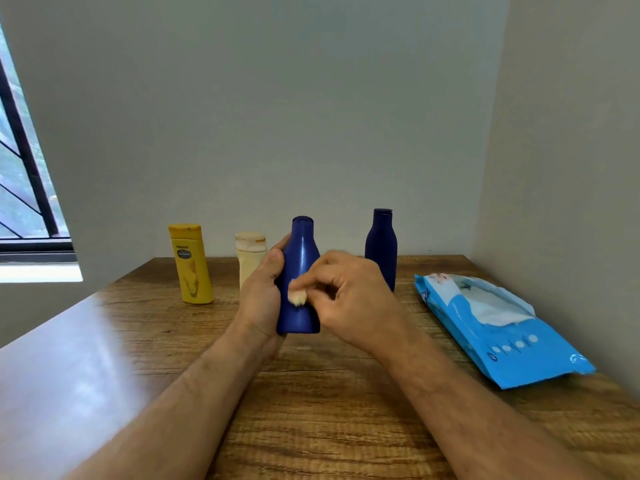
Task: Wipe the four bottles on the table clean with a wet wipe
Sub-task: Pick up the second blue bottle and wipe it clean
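Wood-grain tabletop (pixel 311 410) fills the near view, and two bare forearms reach out across it to meet at the middle. Left hand (pixel 259 296) is wrapped around the side of a blue bottle (pixel 300 271), thumb up by the shoulder, fingers curled behind it, holding it upright. Right hand (pixel 349 296) comes in from the other side, its fingers bunched tight and pinching a small crumpled wet wipe (pixel 297 296) against the bottle's front, low on the body. Off to the right, a blue wipes pack (pixel 498 327) lies flat on the tabletop, flap open, white sheet showing at the opening. Further back, three more bottles stand in a row near the wall: a yellow bottle (pixel 192 265) on the left, a cream bottle (pixel 250 254) just beside the left hand and partly behind it, and a dark blue bottle (pixel 381 247) behind the right hand. Window (pixel 24 188) with dark bars sits at the far left.
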